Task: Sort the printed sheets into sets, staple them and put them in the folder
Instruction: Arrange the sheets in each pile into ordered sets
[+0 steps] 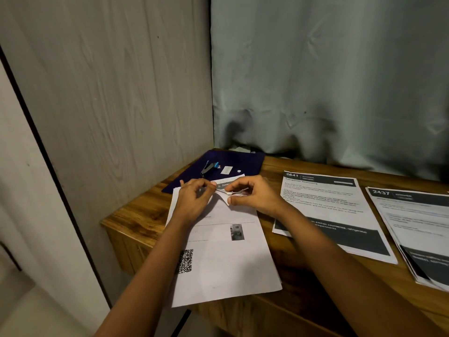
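Observation:
A set of white printed sheets (223, 263) with a QR code lies on the wooden table's left part. My left hand (194, 200) and my right hand (252, 195) both pinch the far top edge of this set, where the top sheet's corner is lifted and curled. Behind them a dark blue folder (243, 161) lies flat in the corner, with a blue and grey stapler (209, 167) on it. To the right lie a sheet headed 2641 (332, 215) and a pile headed 2437 (418, 229).
The wooden table (274, 166) stands in a corner, with a grey wood-grain panel on the left and a pale curtain (328, 81) behind. A small white label and a round white dot sit on the folder. The QR sheets overhang the table's front edge.

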